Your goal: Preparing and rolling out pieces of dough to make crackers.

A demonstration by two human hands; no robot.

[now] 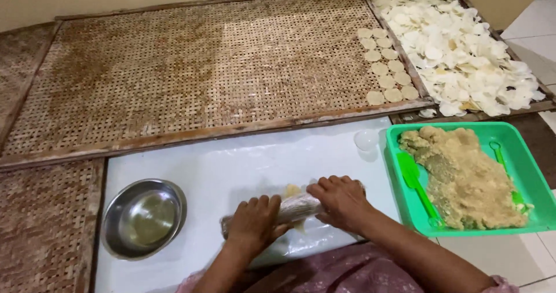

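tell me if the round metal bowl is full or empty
Nearly empty: the round metal bowl shows its bare shiny bottom, perhaps with a thin film of clear liquid; that much cannot be told.

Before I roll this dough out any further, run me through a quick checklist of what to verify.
1. Both hands on the rolling pin: left hand and right hand grip it. Ok.
2. Dough under the pin: mostly hidden. Cannot tell.
3. White sheet has bare room ahead. Ok.
4. Metal bowl sits apart from the pin. Ok.
5. Green tray holds dough within reach. Ok.
6. Woven mat has free space beside the laid discs. Ok.
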